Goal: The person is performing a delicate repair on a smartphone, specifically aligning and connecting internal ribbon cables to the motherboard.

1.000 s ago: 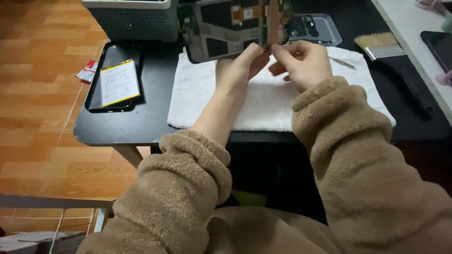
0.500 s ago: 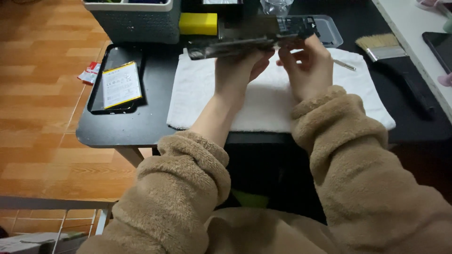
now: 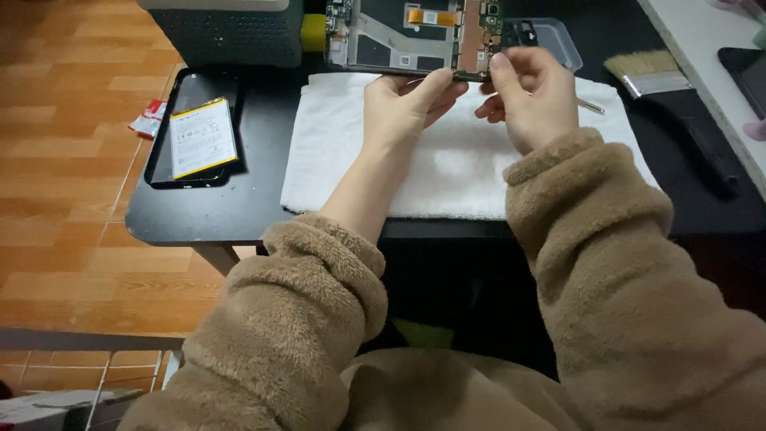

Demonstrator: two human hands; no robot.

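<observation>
Opened phone frame with bare circuit boards (image 3: 415, 36) is facing the camera again after being tipped edge-on; both hands are holding it above the white towel (image 3: 455, 160), left hand (image 3: 407, 108) and right hand (image 3: 531, 92) fingers pinching its lower edge, so the insides are showing.

Opened phone frame (image 3: 407, 36), circuitry exposed, aloft

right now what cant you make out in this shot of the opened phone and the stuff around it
- Opened phone frame, head view: its top is cut off by the picture's upper edge.
- Its lower edge: covered by the left hand and right hand.
- Thin metal tool on the white towel: mostly hidden behind the right hand.
- Battery label: too small to read.
- Grey basket: contents cut off at top.
</observation>
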